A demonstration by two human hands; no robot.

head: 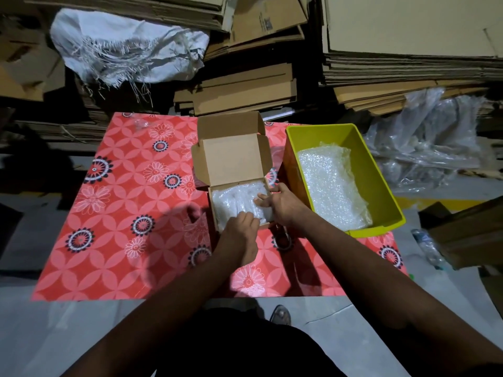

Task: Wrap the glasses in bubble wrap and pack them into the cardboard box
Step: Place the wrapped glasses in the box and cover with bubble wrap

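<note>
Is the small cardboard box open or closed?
Open: the cardboard box has its lid flipped back, and bubble wrap shows inside.

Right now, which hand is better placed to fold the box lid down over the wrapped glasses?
Probably the right hand: its straight fingers lie on the bubble-wrapped bundle nearest the open lid of the cardboard box. The left hand pinches the wrap at the near edge.

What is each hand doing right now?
Left hand: fingers curled, pinching the bubble wrap bundle in the cardboard box.
Right hand: open, fingers flat on the bundle.
</note>
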